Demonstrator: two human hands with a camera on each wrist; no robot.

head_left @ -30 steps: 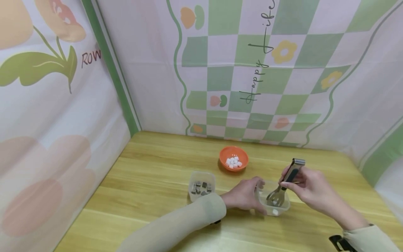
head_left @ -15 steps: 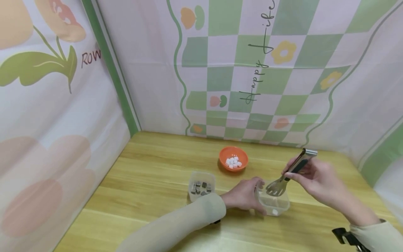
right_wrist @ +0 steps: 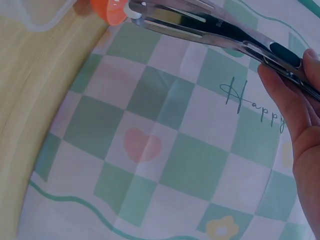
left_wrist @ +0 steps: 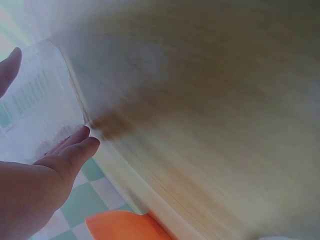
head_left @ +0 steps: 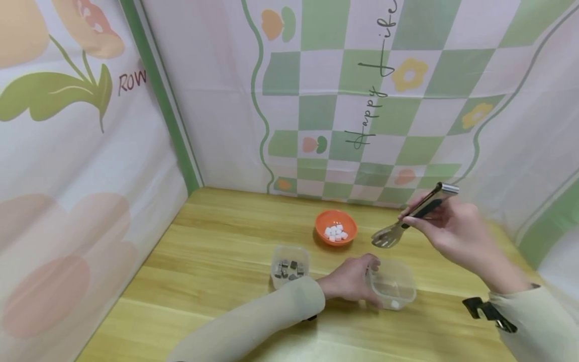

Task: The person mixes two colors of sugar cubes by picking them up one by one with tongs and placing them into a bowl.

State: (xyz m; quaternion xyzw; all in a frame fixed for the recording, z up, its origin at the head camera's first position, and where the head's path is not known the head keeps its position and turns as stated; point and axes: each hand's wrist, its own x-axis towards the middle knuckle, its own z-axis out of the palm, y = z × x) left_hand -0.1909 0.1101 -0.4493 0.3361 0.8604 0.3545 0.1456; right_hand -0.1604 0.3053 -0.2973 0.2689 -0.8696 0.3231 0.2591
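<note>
Insp. notes. L hand [head_left: 350, 279]: thumb and fingers spread approx. the width of the clear tub [head_left: 400, 274], holding its L end on the bench [head_left: 226, 241]; one white cube [head_left: 395, 304] in the tub's near R corner. R hand [head_left: 445, 231]: fingers pinched round the tongs [head_left: 422, 208], tips above bench between tub and orange bowl [head_left: 323, 219], which holds a white cube pile [head_left: 336, 233].

Risks (judged): tongs' slotted ends look smooth; if R pinch slackens, any load could slip and land on bench. Tips low nr. bowl rim could knock it, or scatter the pile. Tub looks light; a L-hand tug might tip it.

Obscured: R wrist view has a white bit [right_wrist: 131, 12] at tongs' tips, prob. a gripped cube; head view can't confirm. L sleeve [head_left: 253, 322] overlaps near edge of the small tub [head_left: 291, 249] w/ dark cubes [head_left: 294, 265]; full count n/a. L wrist view hazy, bowl cut off; R wrist view crops bowl, tub and R hand.
</note>
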